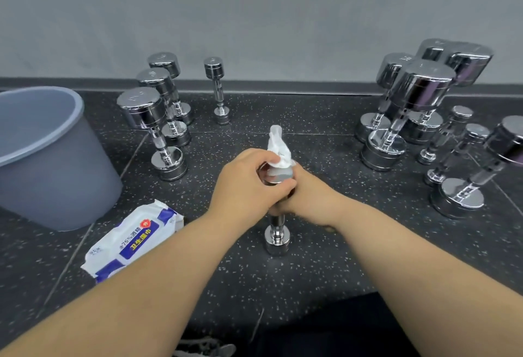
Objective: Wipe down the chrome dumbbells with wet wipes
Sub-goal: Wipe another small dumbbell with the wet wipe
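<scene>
Nearby, left of me, the grey bucket [42, 155] stands on the speckled floor [311, 271]. My left hand [246, 186] clamps the upright dumbbell [277, 239] at its top; my right hand [308, 195] wraps its handle, with the bunched wipe [278, 147] sticking up between them.

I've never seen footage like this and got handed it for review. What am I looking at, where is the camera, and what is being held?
There is no machine here. A person wears one camera on the head, looking down at their own bare arms. The left hand and right hand grip a small chrome dumbbell standing upright on a dark speckled floor. A white wipe is pressed on its top end. Near the left arm lies a wipes pack, beside a grey bin. More dumbbells stand upright in a left group and a right group.
</scene>
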The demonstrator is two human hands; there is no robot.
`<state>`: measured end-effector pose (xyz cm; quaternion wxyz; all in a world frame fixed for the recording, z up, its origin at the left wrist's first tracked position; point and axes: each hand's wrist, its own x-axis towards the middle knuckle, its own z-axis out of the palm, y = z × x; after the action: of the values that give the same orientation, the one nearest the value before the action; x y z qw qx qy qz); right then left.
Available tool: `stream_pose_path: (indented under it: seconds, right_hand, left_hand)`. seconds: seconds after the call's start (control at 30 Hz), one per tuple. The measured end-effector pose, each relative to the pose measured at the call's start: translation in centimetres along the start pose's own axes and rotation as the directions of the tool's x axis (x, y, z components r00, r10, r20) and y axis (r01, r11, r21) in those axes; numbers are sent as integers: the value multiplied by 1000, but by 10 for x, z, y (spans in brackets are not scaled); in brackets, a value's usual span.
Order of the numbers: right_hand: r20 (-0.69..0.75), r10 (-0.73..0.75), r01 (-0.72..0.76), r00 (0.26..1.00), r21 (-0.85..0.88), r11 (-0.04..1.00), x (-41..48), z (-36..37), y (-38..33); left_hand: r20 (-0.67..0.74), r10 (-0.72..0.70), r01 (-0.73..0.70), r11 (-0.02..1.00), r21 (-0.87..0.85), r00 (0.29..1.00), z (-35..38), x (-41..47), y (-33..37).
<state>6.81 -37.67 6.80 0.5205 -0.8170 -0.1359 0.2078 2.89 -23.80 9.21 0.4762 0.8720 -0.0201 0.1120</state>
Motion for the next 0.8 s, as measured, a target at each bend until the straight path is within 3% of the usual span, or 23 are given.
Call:
stream_pose_path:
  seconds: [0.1, 0.17, 0.23, 0.27, 0.37, 0.43, 0.5, 0.63, 0.73, 0.8]
  right_hand:
    - [76, 17, -38, 997, 286, 957, -18, -9, -8]
    - [135, 2, -69, 991, 493, 867, -34, -17, -15]
    - [88, -6, -52, 996, 643, 764, -45, -21, -21]
    - [-8, 3, 3, 1000, 625, 780, -48, -21, -23]
    - [-357, 25, 98, 934, 323, 941, -55, -11, -24]
    - [-454, -2, 83, 891, 158, 984, -58, -2, -25]
    - [-505, -53, 74, 862, 22, 997, -60, 3, -29]
    - [-457, -190, 66, 869, -273, 960, -67, 10, -38]
    - [-544, -156, -37, 824, -327, 944, -66, 11, -36]
    - [-538, -201, 8, 819, -338, 941, -64, 15, -39]
  left_hand:
    - [28, -13, 13, 1000, -24, 1000, 3, -4, 4]
    - [60, 11, -10, 1000, -10, 998, 6, -9, 8]
    - [95, 36, -38, 999, 23, 995, 6, -13, 11]
    - [111, 34, -38, 999, 31, 993, 5, -16, 13]
    - [124, 12, -12, 1000, 1, 992, -1, -22, 15]
    - [100, -28, 35, 997, -66, 995, -3, -28, 16]
    - [86, -68, 77, 992, -105, 994, -2, -31, 15]
    - [129, -119, 130, 988, -81, 984, 3, -34, 9]
    - [200, -156, 173, 982, -71, 967, 6, -34, 1]
    - [209, -164, 185, 979, -84, 964, 8, -31, -5]
